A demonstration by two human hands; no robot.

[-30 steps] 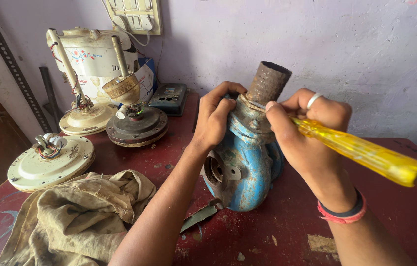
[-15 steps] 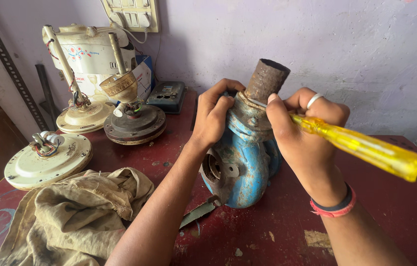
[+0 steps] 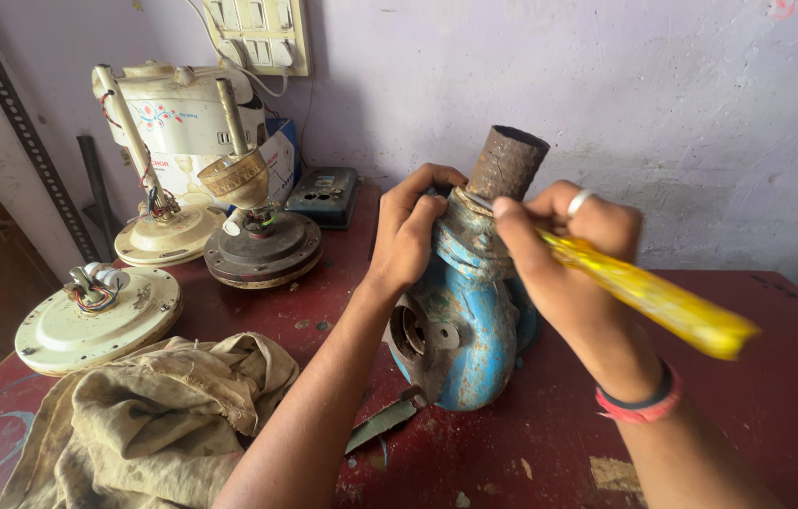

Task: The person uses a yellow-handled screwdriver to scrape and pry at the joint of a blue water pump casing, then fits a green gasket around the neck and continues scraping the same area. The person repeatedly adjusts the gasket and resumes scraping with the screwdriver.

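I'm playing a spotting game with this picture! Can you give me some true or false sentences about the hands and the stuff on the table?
1. The right hand holds a yellow-handled screwdriver. True.
2. The left hand rests flat on the crumpled cloth. False: it grips the top of the blue pump housing.
3. A rusty pipe stub sticks up from the pump housing. True.
4. The table is green. False: it is dark red.
5. Ceiling fan motors sit at the table's left. True.

Open tabletop (image 3: 757,405) right of pump (image 3: 465,330); cloth (image 3: 154,415), 3 fan motors (image 3: 258,245) crowd left.
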